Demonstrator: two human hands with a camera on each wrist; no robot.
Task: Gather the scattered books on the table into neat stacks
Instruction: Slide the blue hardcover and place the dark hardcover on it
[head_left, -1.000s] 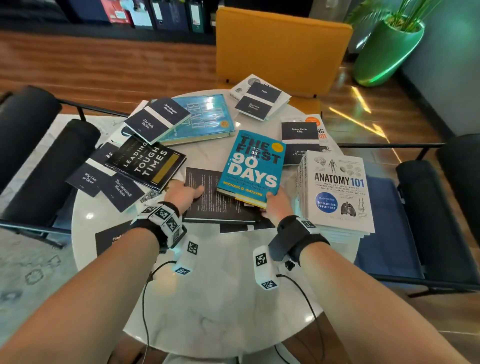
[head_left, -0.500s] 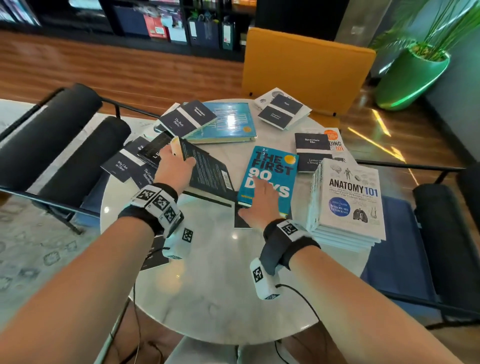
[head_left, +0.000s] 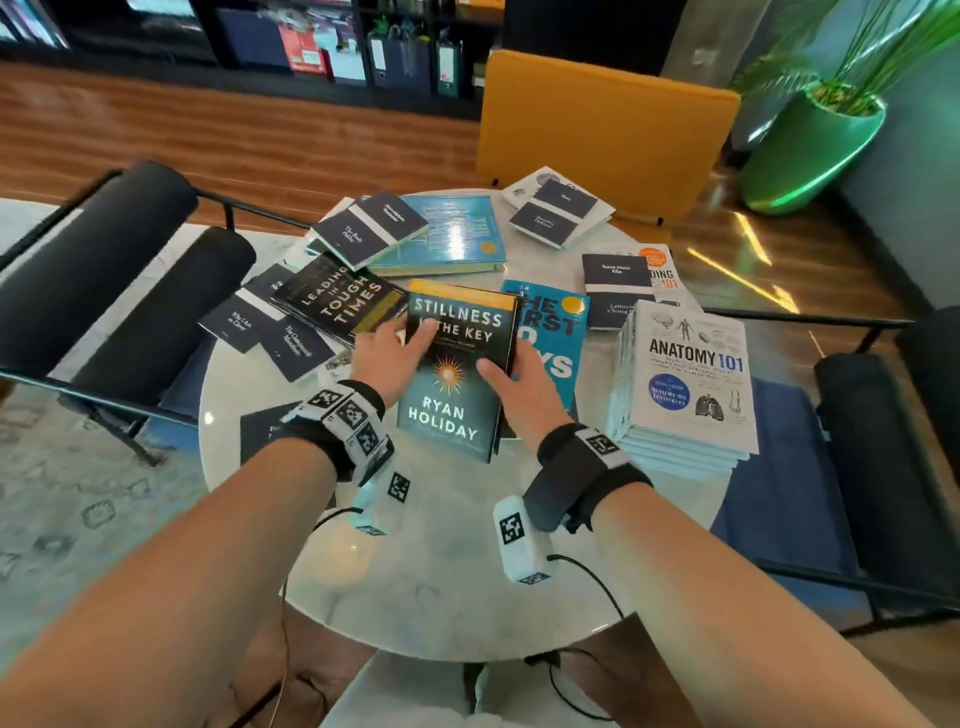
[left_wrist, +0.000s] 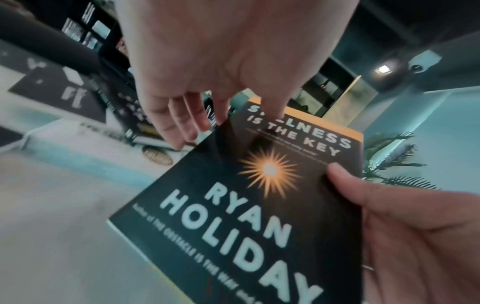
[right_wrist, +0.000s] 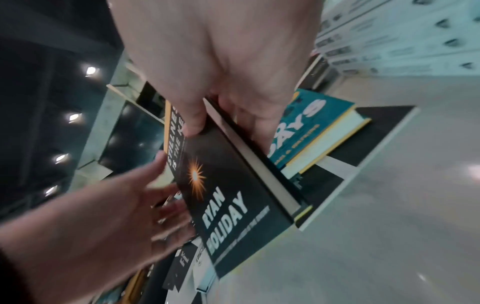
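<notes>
Right hand (head_left: 524, 395) has the "Stillness Is the Key" book (head_left: 457, 374) by its right long edge: thumb flat on the front cover, fingers wrapped under the back, per the right wrist view. That's the real grip. Left hand (head_left: 389, 358) is only loosely on it, fingers mostly straight, fingertips (left_wrist: 270, 107) touching the cover near the title's top-left corner; guiding, not clamping.

Book is lifted, far edge tilted up, hovering above a thin dark book (right_wrist: 363, 144) and overlapping the left side of the teal "First 90 Days" book (head_left: 550, 338) on the round marble table (head_left: 441, 597).

Other books: "Leading in Tough Times" (head_left: 337, 301) just left, small navy paperbacks (head_left: 270, 332) scattered far left, big blue hardback (head_left: 452, 234) at the back, tidy Anatomy 101 stack (head_left: 685, 384) at right, well squared already.

Judgement on the step: this looks like placing it as a stack member.
- Pick a base first; the teal one is the closest in footprint.
- Lower the near edge first, then let the far edge drop, so nothing underneath slides.
- Use the left palm as a stop on the spine side, square corners before letting go.
- Don't put it on the small paperbacks; too narrow a base.
</notes>
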